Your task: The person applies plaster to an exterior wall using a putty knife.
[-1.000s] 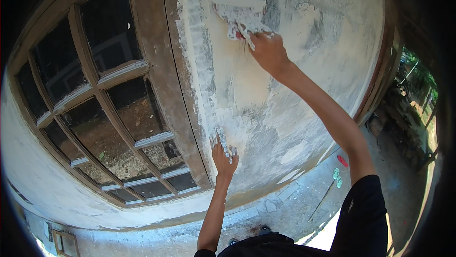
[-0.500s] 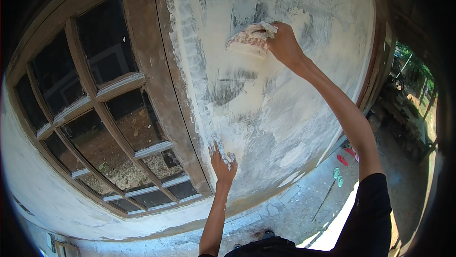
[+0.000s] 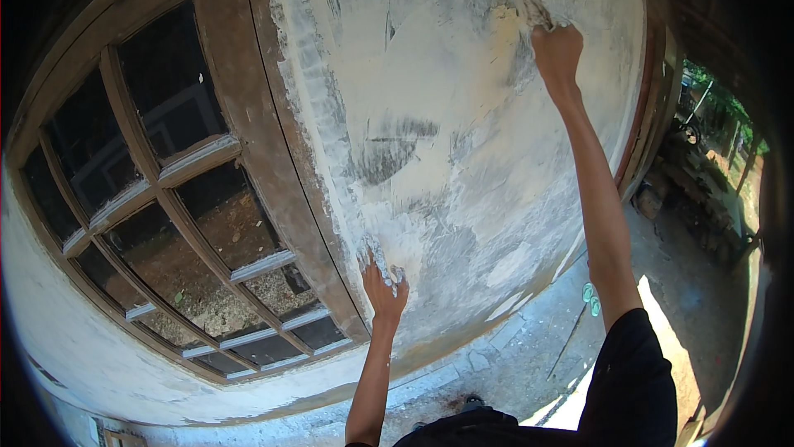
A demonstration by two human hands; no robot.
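Note:
My right hand [image 3: 559, 46] is raised to the upper right of the plastered wall [image 3: 463, 166]. It grips a putty-coated spreader [image 3: 533, 7], now seen nearly edge-on against the surface. Lower down, beside the window frame's corner, my left hand [image 3: 385, 291] is held up in front of the wall. White-grey putty coats its fingers, which close around a smeared whitish thing [image 3: 380, 261] too covered to make out. Cream and white putty lies over the wall in patches, with a dark bare patch [image 3: 397, 149] showing between them.
A brown wooden window [image 3: 223, 50] with several dark panes fills the left. Below runs a paved floor strip [image 3: 504, 348], with green slippers [image 3: 590, 298] beyond my right arm. A dark wooden post [image 3: 649, 108] edges the wall at right, with piled material [image 3: 686, 174] past it.
My right hand has swept up and to the right with the spreader, which has turned from broadside to nearly edge-on. Fresh cream putty covers some of the dark wall. My left hand stays nearly in place.

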